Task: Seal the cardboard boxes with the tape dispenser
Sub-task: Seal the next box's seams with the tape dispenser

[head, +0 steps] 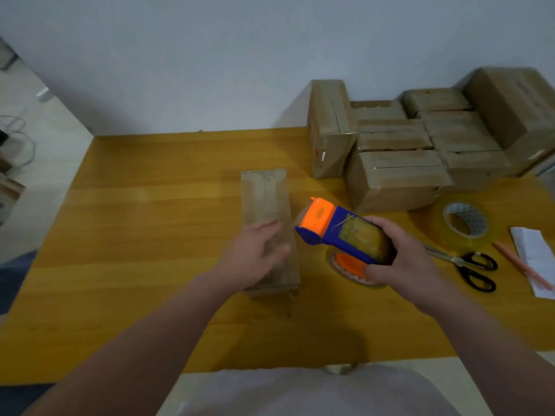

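A long narrow cardboard box (264,199) lies lengthwise on the yellow wooden table (144,223), its flaps closed. My left hand (255,256) rests flat on the near half of its top, fingers spread and blurred. Just right of the box, above the table, my right hand (402,259) grips a blue and orange tape dispenser (336,229) loaded with a clear tape roll. Its orange nose points toward the box and stays apart from it.
Several cardboard boxes (399,151) are stacked at the table's far right. A spare clear tape roll (465,223), black-handled scissors (468,265), an orange pen (522,265) and a folded white paper (531,253) lie at the right. The wall runs behind the table.
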A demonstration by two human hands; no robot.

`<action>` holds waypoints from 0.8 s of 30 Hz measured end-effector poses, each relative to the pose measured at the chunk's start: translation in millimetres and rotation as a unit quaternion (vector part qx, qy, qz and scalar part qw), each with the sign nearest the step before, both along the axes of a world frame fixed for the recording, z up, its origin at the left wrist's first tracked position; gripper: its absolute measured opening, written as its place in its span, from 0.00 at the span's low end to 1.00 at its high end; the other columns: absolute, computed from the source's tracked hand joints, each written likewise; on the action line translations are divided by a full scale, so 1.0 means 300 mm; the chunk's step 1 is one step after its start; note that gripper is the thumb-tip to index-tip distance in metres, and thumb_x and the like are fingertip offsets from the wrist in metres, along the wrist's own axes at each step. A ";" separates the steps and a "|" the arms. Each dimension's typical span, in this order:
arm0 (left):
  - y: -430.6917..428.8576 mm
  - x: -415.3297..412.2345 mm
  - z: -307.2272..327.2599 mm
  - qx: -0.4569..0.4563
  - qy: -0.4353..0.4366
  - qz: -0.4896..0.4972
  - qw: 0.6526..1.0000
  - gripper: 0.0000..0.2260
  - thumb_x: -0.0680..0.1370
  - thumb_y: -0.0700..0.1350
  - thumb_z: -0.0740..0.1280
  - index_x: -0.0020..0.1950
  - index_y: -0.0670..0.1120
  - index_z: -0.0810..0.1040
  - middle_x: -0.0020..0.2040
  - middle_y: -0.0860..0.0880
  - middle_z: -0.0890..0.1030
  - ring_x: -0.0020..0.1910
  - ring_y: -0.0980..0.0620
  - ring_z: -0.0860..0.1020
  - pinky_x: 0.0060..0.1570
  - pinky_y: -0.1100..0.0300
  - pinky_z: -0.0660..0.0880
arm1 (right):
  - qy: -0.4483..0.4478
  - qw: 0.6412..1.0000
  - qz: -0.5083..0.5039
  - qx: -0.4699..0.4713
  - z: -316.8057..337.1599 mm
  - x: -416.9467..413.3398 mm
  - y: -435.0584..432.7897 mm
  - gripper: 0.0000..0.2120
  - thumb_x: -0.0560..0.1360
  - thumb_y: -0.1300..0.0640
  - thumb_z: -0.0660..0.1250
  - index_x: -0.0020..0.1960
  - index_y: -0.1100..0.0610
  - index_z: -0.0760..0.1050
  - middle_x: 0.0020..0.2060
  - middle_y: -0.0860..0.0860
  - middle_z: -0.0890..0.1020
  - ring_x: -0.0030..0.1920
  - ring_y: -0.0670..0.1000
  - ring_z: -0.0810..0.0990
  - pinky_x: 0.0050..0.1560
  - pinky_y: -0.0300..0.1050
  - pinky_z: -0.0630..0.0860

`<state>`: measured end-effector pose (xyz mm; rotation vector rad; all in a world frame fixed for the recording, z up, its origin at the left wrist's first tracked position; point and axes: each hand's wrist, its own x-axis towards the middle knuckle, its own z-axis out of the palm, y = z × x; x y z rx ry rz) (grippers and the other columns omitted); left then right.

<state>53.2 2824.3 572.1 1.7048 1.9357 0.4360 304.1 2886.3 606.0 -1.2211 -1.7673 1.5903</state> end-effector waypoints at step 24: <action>-0.236 -0.059 -0.003 -0.028 -0.400 0.413 0.818 0.12 0.79 0.38 0.66 0.35 0.42 0.74 0.33 0.47 0.74 0.32 0.53 0.72 0.37 0.58 0.76 | -0.138 0.950 0.253 0.116 0.060 -0.047 -0.014 0.37 0.65 0.50 0.80 0.68 0.34 0.67 0.62 0.35 0.73 0.60 0.36 0.75 0.52 0.36 0.79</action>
